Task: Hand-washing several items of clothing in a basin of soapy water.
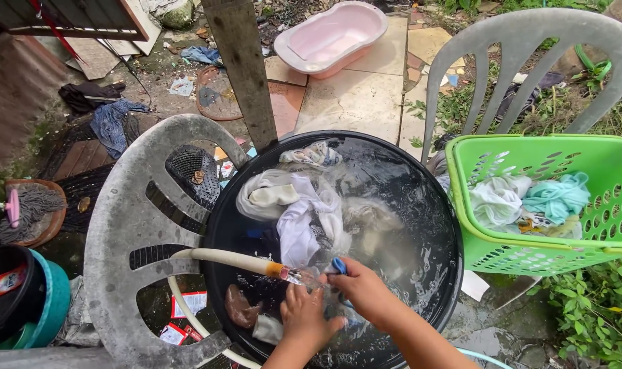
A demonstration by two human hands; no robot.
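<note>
Both hands work low at the near rim of the round black plastic wash tub (434,225), which is full of water with soaking clothes. The left hand (307,316) has its fingers curled down over something wet at the surface, probably fabric; the grip itself is hidden, so I cannot tell how tight it is. The right hand (367,290) is closed over a small blue piece (339,265) next to the hose outlet; whether that is a nozzle part or cloth is unclear. The cream rubber hose (222,258) comes in over the left rim with its orange collar (275,269) and clear tip just at the hands, so the flow lands where the scrubbing is. The white and grey garments (294,205) are bunched toward the tub's far left, away from the hands. The green perforated plastic laundry basket (598,239) sits on a grey plastic chair (529,41) to the right, touching the tub's edge, within easy reach, with pale and teal cloth (557,195) inside. A second grey plastic chair (119,225) lies tipped against the tub's left side, the hose passing over it. A pink plastic basin (331,37) sits well apart on the paving.
</note>
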